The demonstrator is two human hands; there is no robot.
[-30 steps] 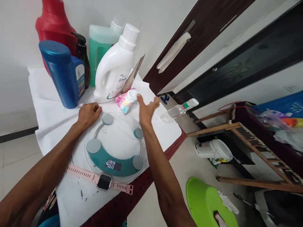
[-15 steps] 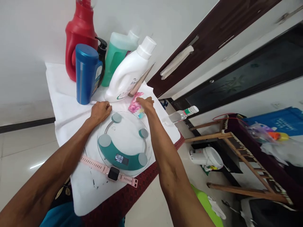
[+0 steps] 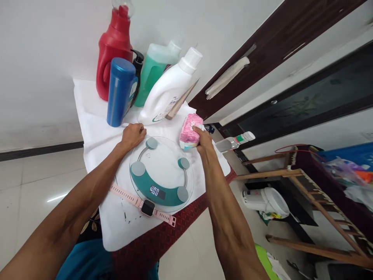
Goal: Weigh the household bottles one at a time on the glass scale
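My right hand (image 3: pixel 205 140) grips a soft pink packet (image 3: pixel 190 130) with white lettering, held by its right side just beyond the scale. A round glass bathroom scale (image 3: pixel 163 163) with a teal band lies on the white cloth (image 3: pixel 116 233), its display lit and showing zeros. My left hand (image 3: pixel 133 135) rests in a loose fist on the cloth at the scale's far left edge; its fingertips are curled out of sight. In front of the scale lies a pink-strapped smartwatch (image 3: pixel 147 208), its screen dark.
Behind the scale stand a red jug (image 3: pixel 113 50), a blue bottle (image 3: pixel 121 93), a black pump bottle (image 3: pixel 138 70), a green bottle (image 3: pixel 155 66), a white detergent bottle (image 3: pixel 166 91) and a beige tube (image 3: pixel 180 102). A clear bottle (image 3: pixel 233 143) is at the right edge. A white bucket (image 3: pixel 268 202) is beyond.
My right hand has moved the pink packet to the right, away from the white bottle and tube, and turned it upright. The left hand stays by the scale. The whole view has shifted slightly.
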